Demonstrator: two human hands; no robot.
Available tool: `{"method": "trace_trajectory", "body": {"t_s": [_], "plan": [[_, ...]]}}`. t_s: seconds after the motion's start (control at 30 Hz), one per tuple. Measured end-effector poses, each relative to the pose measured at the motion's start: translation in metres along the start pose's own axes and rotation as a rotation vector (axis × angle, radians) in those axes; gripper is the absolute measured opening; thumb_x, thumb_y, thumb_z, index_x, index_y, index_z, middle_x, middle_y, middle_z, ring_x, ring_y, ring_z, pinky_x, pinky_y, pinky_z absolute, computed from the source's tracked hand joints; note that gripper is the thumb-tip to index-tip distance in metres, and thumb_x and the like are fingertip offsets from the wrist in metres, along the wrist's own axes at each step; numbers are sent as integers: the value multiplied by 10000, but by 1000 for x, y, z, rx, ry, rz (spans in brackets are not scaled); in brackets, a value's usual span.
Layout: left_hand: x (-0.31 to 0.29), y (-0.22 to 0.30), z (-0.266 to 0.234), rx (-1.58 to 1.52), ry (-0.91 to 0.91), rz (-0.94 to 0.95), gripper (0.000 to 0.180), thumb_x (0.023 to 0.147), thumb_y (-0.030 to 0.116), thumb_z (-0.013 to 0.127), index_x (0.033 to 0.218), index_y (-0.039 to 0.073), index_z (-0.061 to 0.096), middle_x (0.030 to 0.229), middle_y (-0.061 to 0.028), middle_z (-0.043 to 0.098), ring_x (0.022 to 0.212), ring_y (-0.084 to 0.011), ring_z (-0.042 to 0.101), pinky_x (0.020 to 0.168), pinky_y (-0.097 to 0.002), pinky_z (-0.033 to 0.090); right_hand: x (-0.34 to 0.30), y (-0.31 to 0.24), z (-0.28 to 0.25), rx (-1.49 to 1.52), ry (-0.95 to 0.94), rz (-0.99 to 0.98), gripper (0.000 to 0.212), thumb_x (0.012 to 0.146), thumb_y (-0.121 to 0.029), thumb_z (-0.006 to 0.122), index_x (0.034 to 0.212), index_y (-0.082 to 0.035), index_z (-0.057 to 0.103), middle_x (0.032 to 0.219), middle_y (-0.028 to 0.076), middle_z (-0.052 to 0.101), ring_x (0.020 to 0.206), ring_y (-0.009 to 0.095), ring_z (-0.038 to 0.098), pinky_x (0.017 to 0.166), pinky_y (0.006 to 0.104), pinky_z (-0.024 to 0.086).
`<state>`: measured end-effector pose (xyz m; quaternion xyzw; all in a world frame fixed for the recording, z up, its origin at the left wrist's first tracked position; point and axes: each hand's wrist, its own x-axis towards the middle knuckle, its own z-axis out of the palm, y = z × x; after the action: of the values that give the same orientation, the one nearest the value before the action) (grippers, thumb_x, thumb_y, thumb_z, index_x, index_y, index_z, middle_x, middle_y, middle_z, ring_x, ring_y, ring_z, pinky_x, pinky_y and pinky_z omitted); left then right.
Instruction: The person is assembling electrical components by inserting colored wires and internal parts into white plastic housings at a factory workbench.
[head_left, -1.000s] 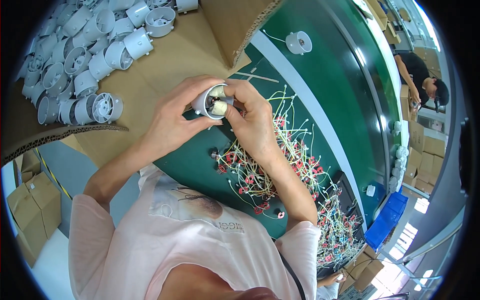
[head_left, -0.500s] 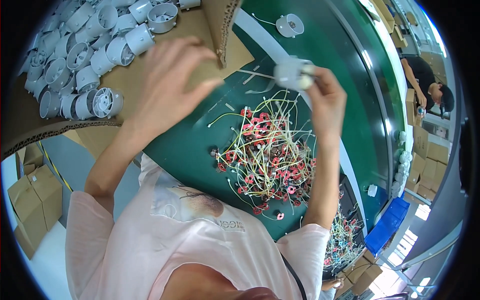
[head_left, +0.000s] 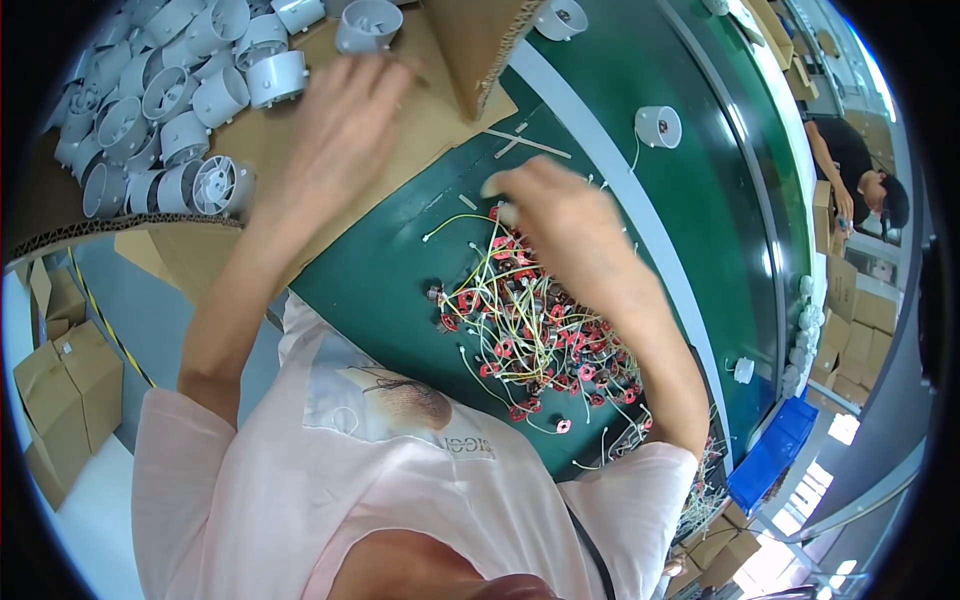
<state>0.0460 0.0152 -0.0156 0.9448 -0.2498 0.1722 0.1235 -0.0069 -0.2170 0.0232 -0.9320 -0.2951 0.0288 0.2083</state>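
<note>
My left hand is blurred, reaching over the cardboard box flap. Its fingertips are closed at the lower edge of a round white plastic housing. Many similar housings lie heaped inside the box to its left. Above the far edge of a pile of small red-and-metal motors with yellow and white wires, my right hand is bent down. Its thumb and forefinger look apart and nothing shows between them, though motion smears them. The pile rests on the green table.
A green conveyor belt with a pale edge curves along the right, carrying a white housing with a wire and another housing. A blue bin and a black tray of wired parts sit lower right. Another person works beyond the belt.
The white housing has left my right hand and rests on the belt; that hand has come back over the motors. My left hand has moved up to a housing. Another housing has travelled farther along the belt.
</note>
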Motion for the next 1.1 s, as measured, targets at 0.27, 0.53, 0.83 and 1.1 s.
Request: {"method": "trace_trajectory", "body": {"t_s": [0.27,0.53,0.83,1.1], "plan": [[-18,11,-13,-675,-121,-75,535,710,96,693,1200,88,480,1164,-94,522,1102,-264,501,905,-354,429,1,-7,4,-280,-191,14,246,742,13,603,978,-31,553,828,124,531,757,300,589,637,385,479],[-29,7,-9,-1453,-245,-344,568,700,65,701,1224,96,482,1138,-66,550,1064,-183,535,921,-306,421,-23,-38,-61,-86,281,95,344,752,69,610,1087,26,542,940,135,591,739,229,614,586,303,478],[-18,20,-37,-767,-198,-212,520,651,66,728,1122,49,508,1003,-79,542,1012,-234,515,864,-338,421,-47,-42,-59,954,312,511,239,853,10,548,1088,22,506,961,147,600,718,196,625,573,267,517],[-25,28,-47,33,-219,225,588,622,64,690,1174,56,486,993,-116,506,963,-291,482,819,-412,399,-48,-29,-22,1052,616,429,251,875,-64,566,1087,27,470,998,191,609,824,205,645,599,267,543]]}}
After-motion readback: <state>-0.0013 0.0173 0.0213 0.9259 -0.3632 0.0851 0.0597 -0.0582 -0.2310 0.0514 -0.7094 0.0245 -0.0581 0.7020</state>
